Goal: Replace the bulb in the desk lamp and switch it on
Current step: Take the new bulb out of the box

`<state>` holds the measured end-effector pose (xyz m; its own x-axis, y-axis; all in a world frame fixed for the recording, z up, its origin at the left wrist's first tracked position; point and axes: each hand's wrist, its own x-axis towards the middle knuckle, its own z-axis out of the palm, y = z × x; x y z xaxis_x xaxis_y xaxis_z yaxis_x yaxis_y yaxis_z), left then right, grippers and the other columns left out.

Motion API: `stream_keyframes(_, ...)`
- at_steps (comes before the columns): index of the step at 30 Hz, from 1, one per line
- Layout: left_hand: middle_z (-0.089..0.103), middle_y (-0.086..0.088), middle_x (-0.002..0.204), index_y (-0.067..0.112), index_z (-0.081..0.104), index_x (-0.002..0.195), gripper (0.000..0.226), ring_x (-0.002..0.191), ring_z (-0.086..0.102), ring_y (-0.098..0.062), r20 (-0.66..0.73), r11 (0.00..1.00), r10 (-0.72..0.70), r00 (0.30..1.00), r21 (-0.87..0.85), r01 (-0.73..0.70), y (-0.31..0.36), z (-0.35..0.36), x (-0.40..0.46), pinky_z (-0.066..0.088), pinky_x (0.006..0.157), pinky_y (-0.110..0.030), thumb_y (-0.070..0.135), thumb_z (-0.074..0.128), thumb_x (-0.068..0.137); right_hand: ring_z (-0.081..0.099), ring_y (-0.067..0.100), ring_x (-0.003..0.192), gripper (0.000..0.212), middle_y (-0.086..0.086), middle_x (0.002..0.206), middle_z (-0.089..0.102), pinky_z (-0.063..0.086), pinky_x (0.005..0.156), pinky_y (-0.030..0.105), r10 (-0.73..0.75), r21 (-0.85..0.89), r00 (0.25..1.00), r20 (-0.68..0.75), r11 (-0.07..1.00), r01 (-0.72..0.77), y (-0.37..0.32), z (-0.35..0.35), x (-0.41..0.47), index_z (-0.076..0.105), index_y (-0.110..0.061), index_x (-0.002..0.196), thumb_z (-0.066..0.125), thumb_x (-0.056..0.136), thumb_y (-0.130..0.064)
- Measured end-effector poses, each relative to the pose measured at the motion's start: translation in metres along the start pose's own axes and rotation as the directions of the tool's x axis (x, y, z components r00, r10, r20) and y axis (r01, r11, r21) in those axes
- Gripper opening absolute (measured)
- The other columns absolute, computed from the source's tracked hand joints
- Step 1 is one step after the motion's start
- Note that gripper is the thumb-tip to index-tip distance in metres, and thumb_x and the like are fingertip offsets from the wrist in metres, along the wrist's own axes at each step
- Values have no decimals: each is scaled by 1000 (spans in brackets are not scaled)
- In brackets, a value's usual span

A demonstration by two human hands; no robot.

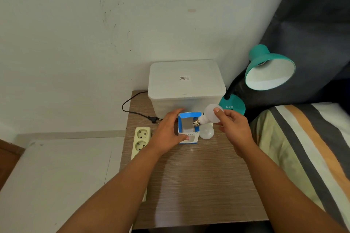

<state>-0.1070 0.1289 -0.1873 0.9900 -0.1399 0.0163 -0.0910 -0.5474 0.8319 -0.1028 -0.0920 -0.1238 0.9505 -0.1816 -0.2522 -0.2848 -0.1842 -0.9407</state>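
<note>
Right hand (233, 126) pinches frosted white bulb (211, 113) by its globe, screw base over the open blue-and-white cardboard box (188, 128). Left hand (167, 132) clamps that box. Second white bulb (206, 132) lies just right of box. Teal lamp (269, 68) beyond, socket empty. Bulb likely light, slick, fragile: grip globe gently.

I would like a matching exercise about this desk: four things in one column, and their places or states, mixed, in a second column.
Things:
1. bulb box
2. plug
3. lamp shade
4. second bulb

Places or states:
a. lying on the desk, not in a socket
b. empty, no bulb inside
c. held by the left hand, top open
d. lying on the desk right of the box

Pairs: 1-c, 2-a, 3-b, 4-d
</note>
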Motion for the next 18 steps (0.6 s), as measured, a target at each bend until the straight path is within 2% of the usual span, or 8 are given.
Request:
stream_keyframes(5,51,7,129,25,50,131,78,119,50,-8,-9,997,55,998,60,-54,-4,0,0,46,104,-37,24,91,65,70,10,88,32,-1,98,73,57,78,25,-9,94,1000,-16,996,11,3,-6,-7,68,-15,109,69,88,-38)
stream_keyframes(8,49,6,131,26,52,127,73,120,49,-9,-1,995,73,997,69,-73,-6,-1,-2,46,104,-35,25,91,64,72,9,80,33,2,97,74,55,73,26,23,185,999,-31,983,-17,8,-13,-11,66,-14,109,71,87,-36)
stream_keyframes(10,48,8,131,29,52,125,71,118,49,-9,2,996,63,998,69,-63,-5,-1,-4,46,101,-28,32,90,66,72,11,79,36,5,101,73,55,71,25,39,245,999,-37,969,-29,13,-17,-14,64,-14,116,70,88,-36)
stream_keyframes(14,49,12,130,32,52,125,60,117,52,-7,-22,998,41,999,45,-40,-3,2,-6,46,96,-23,47,81,75,72,27,96,35,7,116,67,57,79,32,87,359,995,-40,931,-67,21,-26,-20,62,-25,126,64,93,-35)
stream_keyframes(18,52,9,129,32,54,124,42,118,54,-9,-18,998,50,999,27,-49,-1,1,-5,52,94,-31,43,71,87,71,26,95,32,8,115,69,57,82,34,124,394,992,-27,913,-103,28,-31,-25,65,-23,125,61,95,-33)
